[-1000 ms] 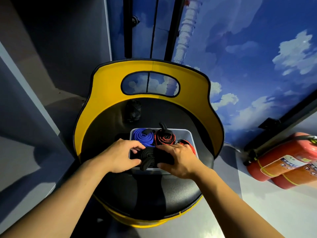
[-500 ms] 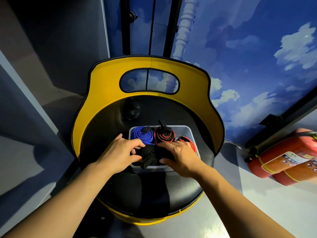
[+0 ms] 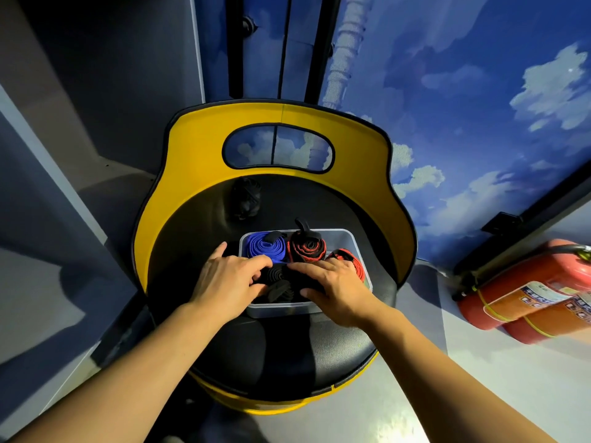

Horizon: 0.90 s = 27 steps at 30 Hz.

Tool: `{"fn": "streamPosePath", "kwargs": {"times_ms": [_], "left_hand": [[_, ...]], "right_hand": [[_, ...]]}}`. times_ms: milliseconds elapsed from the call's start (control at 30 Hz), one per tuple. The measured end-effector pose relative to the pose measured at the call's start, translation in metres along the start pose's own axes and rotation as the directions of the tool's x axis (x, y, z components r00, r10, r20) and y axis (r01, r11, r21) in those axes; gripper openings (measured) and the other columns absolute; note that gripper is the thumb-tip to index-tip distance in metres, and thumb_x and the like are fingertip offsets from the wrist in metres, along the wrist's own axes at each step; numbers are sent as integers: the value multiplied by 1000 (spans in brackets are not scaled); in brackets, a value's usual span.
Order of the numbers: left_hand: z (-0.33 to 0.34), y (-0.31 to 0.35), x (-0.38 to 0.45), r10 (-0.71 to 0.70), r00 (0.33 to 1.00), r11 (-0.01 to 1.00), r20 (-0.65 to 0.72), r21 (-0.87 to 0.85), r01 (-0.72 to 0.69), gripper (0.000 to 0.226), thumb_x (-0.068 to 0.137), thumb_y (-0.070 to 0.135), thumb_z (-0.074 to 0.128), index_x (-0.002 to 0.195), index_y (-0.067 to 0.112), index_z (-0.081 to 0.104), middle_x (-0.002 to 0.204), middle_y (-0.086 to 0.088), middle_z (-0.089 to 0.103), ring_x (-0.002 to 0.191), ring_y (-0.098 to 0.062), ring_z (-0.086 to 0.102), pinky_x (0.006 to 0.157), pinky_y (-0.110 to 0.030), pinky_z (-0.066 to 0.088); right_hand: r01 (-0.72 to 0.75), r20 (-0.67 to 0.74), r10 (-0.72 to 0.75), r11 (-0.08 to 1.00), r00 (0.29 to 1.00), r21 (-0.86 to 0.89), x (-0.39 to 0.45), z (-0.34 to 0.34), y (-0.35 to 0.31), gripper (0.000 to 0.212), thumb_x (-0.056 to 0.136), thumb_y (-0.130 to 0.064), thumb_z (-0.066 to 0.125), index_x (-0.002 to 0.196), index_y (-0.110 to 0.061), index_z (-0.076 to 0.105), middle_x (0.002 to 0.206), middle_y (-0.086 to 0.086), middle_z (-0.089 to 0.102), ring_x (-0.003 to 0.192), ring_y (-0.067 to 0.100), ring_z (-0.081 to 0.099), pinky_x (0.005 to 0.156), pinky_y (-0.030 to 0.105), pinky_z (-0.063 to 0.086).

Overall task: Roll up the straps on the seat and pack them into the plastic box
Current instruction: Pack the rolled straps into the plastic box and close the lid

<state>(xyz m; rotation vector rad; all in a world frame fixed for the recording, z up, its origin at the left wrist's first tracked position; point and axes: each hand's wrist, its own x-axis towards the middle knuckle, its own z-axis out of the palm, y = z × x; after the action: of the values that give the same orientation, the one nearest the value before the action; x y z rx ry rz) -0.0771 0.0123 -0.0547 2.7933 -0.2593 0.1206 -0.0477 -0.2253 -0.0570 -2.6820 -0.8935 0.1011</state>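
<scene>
Two hands push a black strap roll into the plastic box.

The plastic box point(image 3: 350, 238) sits on the seat point(image 3: 287, 353). Inside are four rolls: one blue roll point(image 3: 263, 247), two red-and-black rolls point(image 3: 306, 247), and one black roll point(image 3: 279, 279). The left hand point(image 3: 225, 284) and right hand point(image 3: 335, 287) curl around the black roll. One more black strap point(image 3: 246, 196) lies on the seat behind.
</scene>
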Motion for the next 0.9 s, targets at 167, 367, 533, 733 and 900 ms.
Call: {"fn": "streamPosePath", "kwargs": {"times_ms": [167, 367, 533, 733, 900], "left_hand": [[6, 0, 1, -5, 998, 999, -55, 33, 6, 35, 81, 39, 79, 113, 36, 65, 79, 16, 72, 80, -9, 69, 120, -40, 25], [-8, -2, 5, -10, 986, 970, 167, -239, 50, 34, 79, 32, 77, 109, 33, 61, 90, 16, 63, 84, -2, 61, 78, -22, 50], [-15, -1, 5, -18, 981, 898, 193, -429, 101, 29, 85, 32, 68, 114, 31, 66, 103, 17, 61, 95, -3, 61, 86, -30, 54], [-8, 5, 2, -38, 987, 917, 153, -387, 95, 52, 69, 58, 82, 110, 37, 61, 102, 19, 56, 90, -1, 58, 75, -17, 45], [-4, 0, 5, -40, 985, 900, 165, -423, 107, 44, 75, 39, 85, 113, 32, 64, 105, 14, 60, 90, -4, 61, 78, -22, 50]], "right_hand": [[-17, 27, 16, 1000, 1000, 2, 1, -1, 0, 55, 90, -39, 50, 145, -40, 47, 129, -3, 64, 107, 25, 55, 91, 46, 40], [-38, -79, 47, 993, 996, 116, -4, 0, -3, 54, 78, -41, 52, 131, -38, 60, 117, -9, 70, 100, 17, 58, 91, 40, 42], [-99, -163, 120, 986, 979, 136, -1, 5, -5, 43, 88, -60, 52, 116, -28, 60, 101, -6, 68, 94, 19, 60, 89, 42, 45], [-185, -246, 207, 977, 947, 108, 7, 13, -10, 52, 80, -72, 50, 106, -28, 61, 96, -9, 67, 91, 17, 61, 83, 38, 43], [-250, -283, 270, 963, 920, 104, 11, 19, -18, 54, 76, -77, 48, 102, -30, 60, 94, -11, 65, 89, 16, 58, 82, 37, 41]]}}
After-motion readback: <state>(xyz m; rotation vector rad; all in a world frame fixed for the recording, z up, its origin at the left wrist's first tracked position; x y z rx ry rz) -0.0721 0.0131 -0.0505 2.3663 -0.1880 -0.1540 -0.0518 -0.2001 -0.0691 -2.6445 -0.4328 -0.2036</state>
